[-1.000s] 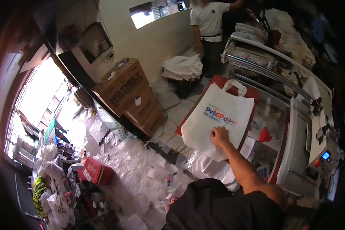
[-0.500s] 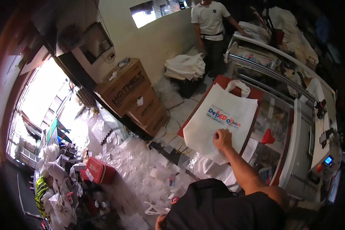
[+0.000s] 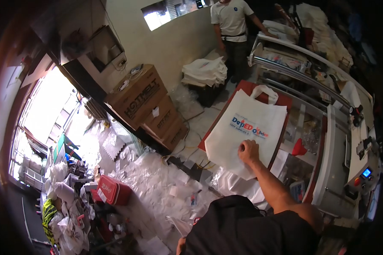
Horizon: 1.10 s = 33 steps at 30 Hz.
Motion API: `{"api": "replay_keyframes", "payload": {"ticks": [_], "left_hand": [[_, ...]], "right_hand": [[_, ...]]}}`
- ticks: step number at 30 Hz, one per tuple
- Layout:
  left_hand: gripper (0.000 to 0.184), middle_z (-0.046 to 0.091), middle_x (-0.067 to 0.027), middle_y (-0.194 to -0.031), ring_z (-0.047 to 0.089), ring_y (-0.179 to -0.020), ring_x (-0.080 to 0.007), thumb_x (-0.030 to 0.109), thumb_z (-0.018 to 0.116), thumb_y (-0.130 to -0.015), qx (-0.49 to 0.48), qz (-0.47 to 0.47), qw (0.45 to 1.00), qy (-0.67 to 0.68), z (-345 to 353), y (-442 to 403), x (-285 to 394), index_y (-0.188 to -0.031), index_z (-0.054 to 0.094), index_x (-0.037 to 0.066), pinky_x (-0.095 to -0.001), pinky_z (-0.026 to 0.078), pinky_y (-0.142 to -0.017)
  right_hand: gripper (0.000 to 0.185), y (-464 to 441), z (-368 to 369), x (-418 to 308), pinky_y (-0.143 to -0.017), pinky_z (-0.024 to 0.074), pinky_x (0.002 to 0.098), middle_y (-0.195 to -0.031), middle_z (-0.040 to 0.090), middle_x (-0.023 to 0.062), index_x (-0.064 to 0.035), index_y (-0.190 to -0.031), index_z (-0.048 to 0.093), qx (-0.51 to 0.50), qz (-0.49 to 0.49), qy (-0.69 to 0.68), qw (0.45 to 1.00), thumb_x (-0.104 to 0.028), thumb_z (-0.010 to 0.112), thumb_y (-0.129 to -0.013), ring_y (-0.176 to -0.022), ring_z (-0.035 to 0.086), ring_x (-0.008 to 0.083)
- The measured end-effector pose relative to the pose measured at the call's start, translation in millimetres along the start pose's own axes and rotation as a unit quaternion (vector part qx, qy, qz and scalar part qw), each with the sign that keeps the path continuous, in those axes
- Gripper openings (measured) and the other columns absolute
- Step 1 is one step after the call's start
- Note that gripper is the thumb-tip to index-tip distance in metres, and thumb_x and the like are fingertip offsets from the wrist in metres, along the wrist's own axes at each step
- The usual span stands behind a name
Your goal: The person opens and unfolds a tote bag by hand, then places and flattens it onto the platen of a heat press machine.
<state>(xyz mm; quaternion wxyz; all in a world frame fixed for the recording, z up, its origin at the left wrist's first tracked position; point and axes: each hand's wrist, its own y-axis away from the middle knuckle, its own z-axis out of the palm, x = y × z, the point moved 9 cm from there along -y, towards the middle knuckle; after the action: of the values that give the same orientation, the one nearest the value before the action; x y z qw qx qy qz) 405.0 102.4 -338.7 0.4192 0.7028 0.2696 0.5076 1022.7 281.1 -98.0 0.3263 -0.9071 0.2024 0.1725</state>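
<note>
A white tote bag with blue and red lettering lies flat on a red press bed, its loop handle toward the far end. My right hand rests on the lower part of the bag, just below the print. Its fingers are curled closed, and their tips are hidden, so anything pinched there cannot be seen. At the bottom edge, my left hand shows only in part beside my black shirt. A thin whitish film sheet sticks up from it.
The press frame with its control panel stands on the right. A person is behind it, near stacked white bags. Cardboard boxes stand left, a red cooler lower left. Discarded film covers the floor.
My right hand stays on the bag with its fingers curled. The film at my left hand now looks broader and more upright. The view has shifted slightly.
</note>
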Motion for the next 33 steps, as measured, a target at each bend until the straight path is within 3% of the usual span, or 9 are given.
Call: {"api": "replay_keyframes", "payload": {"ticks": [12,33], "left_hand": [[0.019,0.059,-0.007,-0.083,0.054,-0.07,-0.0187,0.017,0.055,-0.086,-0.001,-0.001,1.0,0.013,2.0,-4.7,-11.6,-0.096,0.061,0.002,-0.0298,0.046,-0.063],[0.021,0.06,-0.0096,-0.085,0.057,-0.072,-0.0212,0.017,0.054,-0.088,-0.008,-0.009,1.0,0.0,7.0,-9.1,-12.5,-0.098,0.061,0.0,-0.032,0.048,-0.064]], "right_hand": [[0.008,-2.1,10.7,3.8,-0.07,0.0417,0.0464,-0.08,0.061,0.0063,-0.011,-0.074,0.056,-0.042,0.03,0.015,0.999,-0.013,0.064,-0.073,-0.082,0.056,0.0312],[0.011,-0.3,3.5,-2.0,-0.069,0.0413,0.0459,-0.078,0.059,0.0054,-0.0119,-0.074,0.054,-0.016,0.001,0.007,1.0,-0.013,0.064,-0.071,-0.078,0.055,0.0298]]}}
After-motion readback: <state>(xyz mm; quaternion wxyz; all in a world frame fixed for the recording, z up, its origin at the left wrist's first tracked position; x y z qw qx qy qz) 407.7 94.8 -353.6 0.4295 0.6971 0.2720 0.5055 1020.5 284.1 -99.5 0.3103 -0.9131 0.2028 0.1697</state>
